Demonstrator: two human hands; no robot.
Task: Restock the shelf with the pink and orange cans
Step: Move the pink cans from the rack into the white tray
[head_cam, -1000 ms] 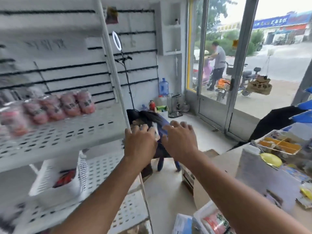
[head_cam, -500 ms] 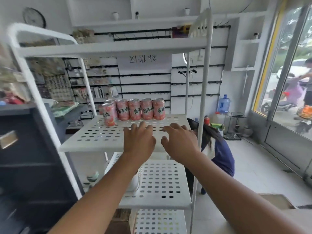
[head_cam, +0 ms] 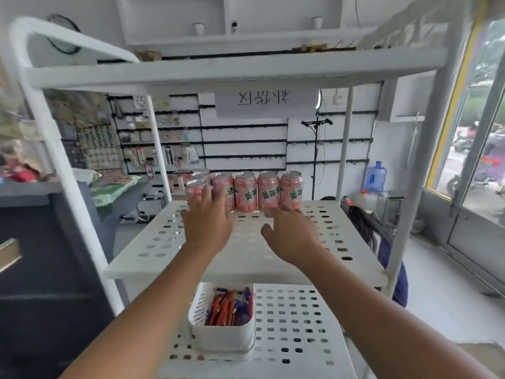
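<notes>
A white basket (head_cam: 221, 339) of red and purple sachets (head_cam: 226, 307) sits at the near edge of the lower shelf (head_cam: 295, 324) of a white perforated rack, between the person's two bare forearms.

Above it, both hands are stretched over the middle shelf (head_cam: 246, 255). The left hand (head_cam: 207, 225) lies flat and palm down, its straight fingers touching the cans at the left end of the row; it grips nothing. The right hand (head_cam: 292, 236) is held just above the shelf with its fingers loosely spread and empty, its fingertips just short of the right-hand cans (whether they touch the metal cannot be told).

The pink and orange cans (head_cam: 246, 191) stand upright, side by side and touching, in a row along the far edge of the middle shelf. The row runs from left of centre to right of centre, and at its left end a few more cans are bunched in front and behind. The top shelf (head_cam: 218, 71) spans the frame overhead.

Beyond the rack's far right post, a person in blue (head_cam: 366, 222) with dark hair is low to the floor. Further back a blue water jug (head_cam: 375, 177) stands by the wall, a paper sign (head_cam: 266, 102) hangs on the slatted white wall, a dark counter (head_cam: 41, 269) fills the left side and a glass door (head_cam: 478, 160) looks onto the street at right.
</notes>
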